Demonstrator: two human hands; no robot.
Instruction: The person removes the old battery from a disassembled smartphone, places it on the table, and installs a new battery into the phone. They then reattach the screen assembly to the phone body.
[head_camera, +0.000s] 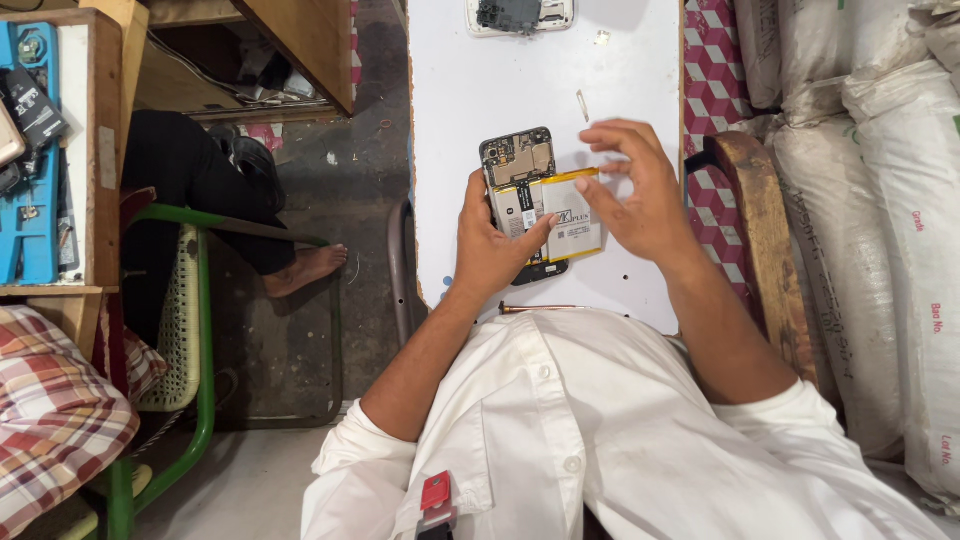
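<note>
Looking straight down at a white rectangular worktop (470, 90), and right in the middle lies an opened black smartphone with its back cover off and its circuit board showing (518, 160). The left hand (492, 245) is wrapped around the phone's left edge and lower end, thumb pressed on a flat white-and-yellow battery pack (572, 215) that sits tilted across the phone and juts out past its right side. The right hand (640, 195) comes in from the right, fingers spread and loosely curled, fingertips at the battery's right edge and top corner; whether they pinch it or just rest there, I cannot tell. Up the board, well apart, there is a small slim metal pin (583, 105), and at the far edge another dismantled white phone shell (520, 14). A thin copper-coloured rod (535, 309) lies at the near edge, just against the person's white shirt (600, 420). Open white surface runs above the phone. To the right, a curved wooden chair arm (765, 230) and stacked pale woven sacks (880, 200) crowd in. To the left the board drops off to the floor, where another person's bare foot (305, 268) rests beside a green-framed chair (195, 330).
</note>
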